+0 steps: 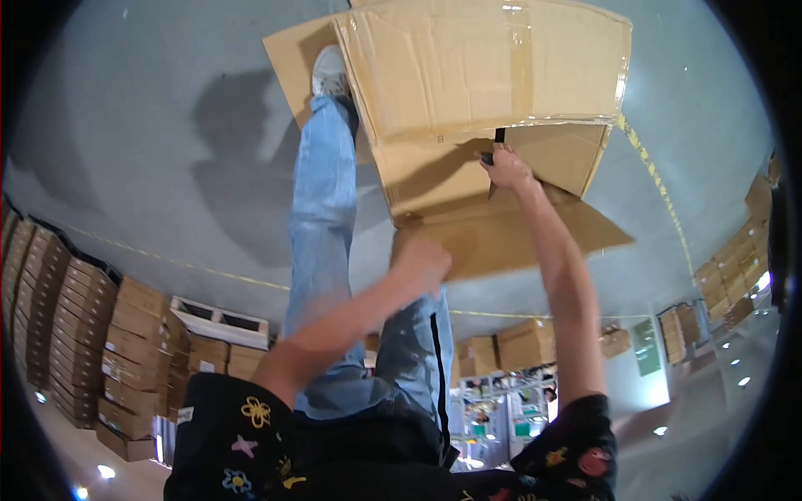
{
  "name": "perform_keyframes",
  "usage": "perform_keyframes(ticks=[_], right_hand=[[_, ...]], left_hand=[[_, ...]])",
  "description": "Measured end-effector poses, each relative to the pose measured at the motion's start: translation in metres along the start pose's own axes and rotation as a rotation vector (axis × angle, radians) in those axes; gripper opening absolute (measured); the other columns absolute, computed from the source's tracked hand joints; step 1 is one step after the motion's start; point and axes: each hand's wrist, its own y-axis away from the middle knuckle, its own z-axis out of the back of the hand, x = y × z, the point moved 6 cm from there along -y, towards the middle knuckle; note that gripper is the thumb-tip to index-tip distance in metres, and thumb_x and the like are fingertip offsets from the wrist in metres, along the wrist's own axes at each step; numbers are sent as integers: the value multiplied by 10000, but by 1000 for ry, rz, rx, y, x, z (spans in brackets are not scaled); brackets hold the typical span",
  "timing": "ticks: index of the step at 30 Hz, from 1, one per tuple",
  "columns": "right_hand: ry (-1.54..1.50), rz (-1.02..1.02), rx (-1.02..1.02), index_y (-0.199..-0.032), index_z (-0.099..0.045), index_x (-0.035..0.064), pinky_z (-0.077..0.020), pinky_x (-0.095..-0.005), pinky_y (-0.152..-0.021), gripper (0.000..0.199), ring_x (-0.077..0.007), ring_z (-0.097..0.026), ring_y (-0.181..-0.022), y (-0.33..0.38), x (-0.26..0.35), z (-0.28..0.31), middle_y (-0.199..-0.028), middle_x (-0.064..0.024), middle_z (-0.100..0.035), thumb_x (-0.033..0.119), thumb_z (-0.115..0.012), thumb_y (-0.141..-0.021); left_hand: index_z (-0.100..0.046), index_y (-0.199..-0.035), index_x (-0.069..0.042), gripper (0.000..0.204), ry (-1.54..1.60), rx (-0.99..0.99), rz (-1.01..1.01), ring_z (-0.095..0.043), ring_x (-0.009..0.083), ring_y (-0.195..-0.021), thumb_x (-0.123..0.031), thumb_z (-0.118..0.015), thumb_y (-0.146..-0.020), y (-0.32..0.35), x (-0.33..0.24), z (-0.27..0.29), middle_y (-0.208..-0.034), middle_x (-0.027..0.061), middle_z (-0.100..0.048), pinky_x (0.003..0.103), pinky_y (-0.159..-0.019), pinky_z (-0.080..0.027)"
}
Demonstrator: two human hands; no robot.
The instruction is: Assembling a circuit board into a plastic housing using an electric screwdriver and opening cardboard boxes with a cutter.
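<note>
While the left hand (422, 260) rests closed and blurred against the near flap (510, 238) of the large cardboard box (484, 75), the right hand (505, 166) grips a dark-handled cutter (494, 149) at the box's near edge. The box lies on the grey floor (167, 167), at centre, far from the body. Progress, as judged: the near flap already lies folded open, while clear tape (522, 50) on the far panel looks uncut. A leg in blue jeans (322, 217) extends toward the box, with the shoe (329, 71) at its far left corner. Hidden or unclear: the cutter's blade, the left fingers, and the box interior. Stacked cartons (75, 326) stand at the left.
</note>
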Motion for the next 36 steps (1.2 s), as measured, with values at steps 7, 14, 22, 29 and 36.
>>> perform_keyframes(ticks=[7,14,22,29,36], right_hand=[[-1083,-413,-747,-920,-582,-31,-474,-356,-684,304,-233,-582,-700,58,17,-23,-795,-178,-612,272,-559,-913],[-1161,-205,-645,-745,-530,-4,-404,-318,-564,274,-136,-412,-591,154,64,11,-588,-117,-476,219,-567,-899],[-1828,-411,27,-974,-593,11,-506,-299,-724,335,-220,-660,-756,50,27,-73,-787,-119,-668,319,-466,-939],[-2672,-606,-235,-1291,-324,55,-384,-416,-901,585,-236,-458,-956,-89,-57,-181,-1027,-102,-494,494,-433,-919],[-3349,-453,-784,-1188,-461,59,-400,-468,-946,463,-270,-509,-1082,-76,-65,-138,-1152,-107,-554,454,-381,-960]], left_hand=[[-421,-1300,30,877,419,-57,197,-615,371,-921,-464,-755,-657,20,6,-114,-1010,216,-629,427,-764,-502],[66,-1405,78,1160,669,-799,451,-177,438,-1339,-291,-767,-687,-33,10,-44,-1456,307,-80,462,-1100,-208],[59,-1413,59,1035,691,-980,555,-146,442,-1343,-15,-662,-674,-5,-6,-33,-1446,317,-84,510,-1119,-116],[-369,-1275,65,563,703,-729,336,-407,407,-1206,-18,-548,-748,50,13,-89,-1263,265,-429,425,-1022,-324],[-533,-1118,25,271,930,-376,483,-555,148,-930,-121,-571,-893,87,20,-77,-1004,75,-611,294,-807,-453]])
